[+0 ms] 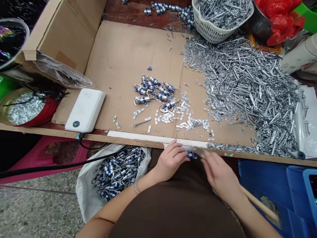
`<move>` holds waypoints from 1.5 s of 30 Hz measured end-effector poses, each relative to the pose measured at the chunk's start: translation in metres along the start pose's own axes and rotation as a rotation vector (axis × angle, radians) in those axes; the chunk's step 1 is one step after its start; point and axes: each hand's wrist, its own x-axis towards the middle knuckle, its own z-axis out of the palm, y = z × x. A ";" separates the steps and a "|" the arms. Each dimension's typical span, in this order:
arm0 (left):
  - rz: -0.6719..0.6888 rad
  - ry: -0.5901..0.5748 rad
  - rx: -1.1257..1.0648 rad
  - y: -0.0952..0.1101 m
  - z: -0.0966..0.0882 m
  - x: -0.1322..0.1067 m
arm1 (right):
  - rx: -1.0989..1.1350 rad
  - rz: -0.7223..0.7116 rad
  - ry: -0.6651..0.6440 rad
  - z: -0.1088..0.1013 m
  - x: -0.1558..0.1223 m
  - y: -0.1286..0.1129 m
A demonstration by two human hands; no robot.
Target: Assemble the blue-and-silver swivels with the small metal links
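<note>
My left hand (172, 159) is at the table's front edge, its fingers pinching a small blue-and-silver metal fitting (191, 155). My right hand (218, 172) comes in from the right, with blurred fingertips touching or nearly touching the same fitting. Its grip is too blurred to read. A wooden handle (260, 204) runs beside my right forearm. On the cardboard sheet (119, 66) ahead of my hands lie several assembled blue-and-silver fittings (153, 89) and small perforated silver strips (184, 112).
A large heap of silver rods and strips (242, 89) covers the sheet's right side. Above it stands a white plastic basket (210, 29) of rods. A white sack of fittings (116, 175) sits below the table edge at left, a blue crate (267, 188) at right, and a white power bank (85, 110) on the sheet.
</note>
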 end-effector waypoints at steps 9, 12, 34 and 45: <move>-0.001 0.002 -0.008 -0.001 0.001 0.000 | -0.027 -0.022 -0.074 0.002 0.004 -0.002; 0.001 -0.001 -0.013 0.000 0.000 0.001 | -0.048 0.117 0.047 0.003 0.010 0.023; 0.017 -0.058 -0.077 0.000 -0.015 0.010 | 0.125 0.105 -0.096 0.009 0.086 0.029; -0.076 -0.067 -0.210 0.003 -0.018 0.014 | 0.452 -0.037 -0.147 0.005 0.036 0.005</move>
